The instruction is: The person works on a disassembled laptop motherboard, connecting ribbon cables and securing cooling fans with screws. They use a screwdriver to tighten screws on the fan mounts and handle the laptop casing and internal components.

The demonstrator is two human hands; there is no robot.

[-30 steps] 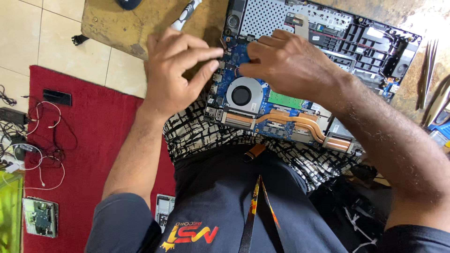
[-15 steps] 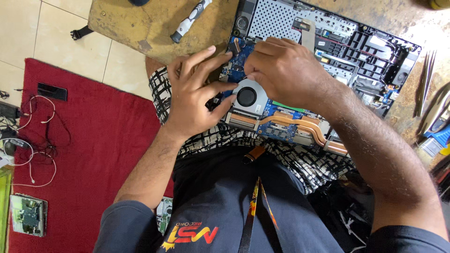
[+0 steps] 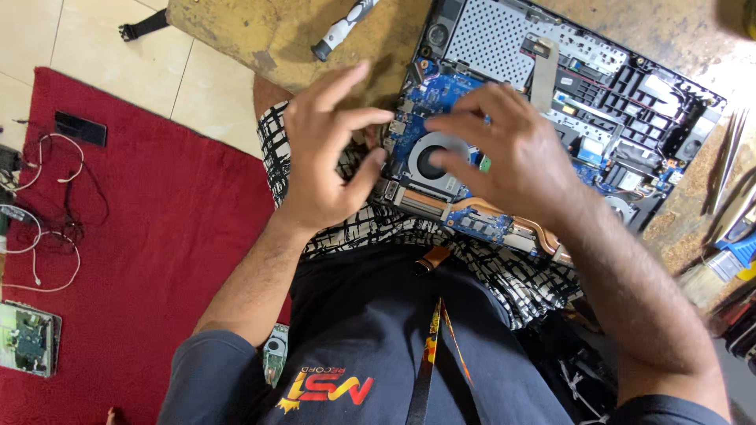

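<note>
1. Both hands have lifted slightly off the board since half a second ago: my left hand now hovers with fingers spread wide and holding nothing, just left of the cooling fan, while my right hand rests loosely open across the blue motherboard, fingertips at the fan's rim.
2. Opened, the laptop lies bottom-up, half on the worn desk and half on my lap, over a black-and-white checked cloth.
3. I judge the board stiff but fragile, its copper heat pipe thin and easily bent; the chassis edges look the safest hold, not the connectors or the flat ribbon cable.
4. A screwdriver lies on the desk, well apart from the laptop.
5. Below, a red mat covers pale floor tiles, carrying loose white cables and a small circuit board.
</note>
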